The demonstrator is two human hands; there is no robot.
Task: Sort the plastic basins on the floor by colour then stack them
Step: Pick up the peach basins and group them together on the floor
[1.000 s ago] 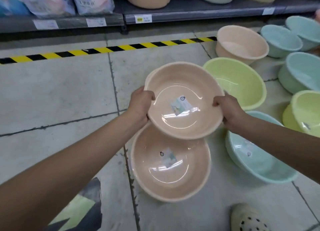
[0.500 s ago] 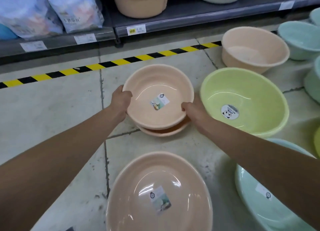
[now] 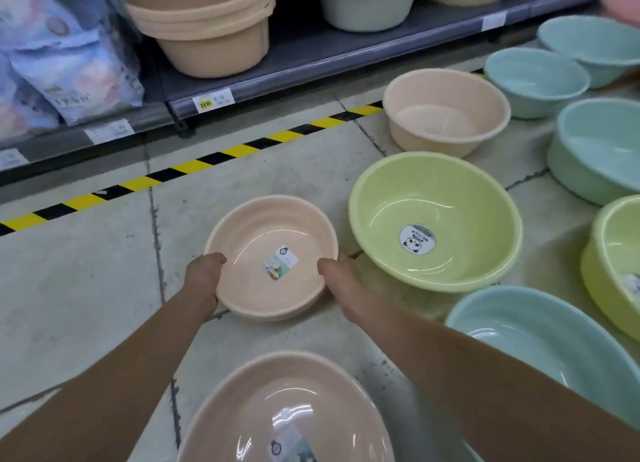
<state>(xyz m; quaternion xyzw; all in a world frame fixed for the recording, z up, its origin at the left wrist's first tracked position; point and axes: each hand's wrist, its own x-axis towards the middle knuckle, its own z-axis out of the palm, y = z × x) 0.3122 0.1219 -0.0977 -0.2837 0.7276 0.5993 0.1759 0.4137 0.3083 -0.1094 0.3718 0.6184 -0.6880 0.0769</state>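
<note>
A wide, shallow peach plastic basin (image 3: 277, 399) lies on the grey tiled floor (image 3: 86, 288) at the bottom edge of the view, between a person's two bare forearms. Just beyond it, the left hand (image 3: 204, 276) and the right hand (image 3: 341, 281) grasp opposite sides of a smaller round peach plastic basin (image 3: 263, 233), fingers clenched on its rim with the thumbs hooked over the edge. It sits low on the floor, and a second peach rim (image 3: 277, 315) shows just beneath it. To its right stand a pale blue plastic basin (image 3: 540, 340) and a lime-green plastic basin (image 3: 450, 198) bearing a panda sticker. Farther back are a deep peach plastic tub (image 3: 446, 115) and three more blue basins (image 3: 536, 81). Yellow-and-black hazard tape (image 3: 194, 165) runs in front of a grey shop shelf (image 3: 311, 56) stocked with stacked tan tubs (image 3: 204, 29).
</note>
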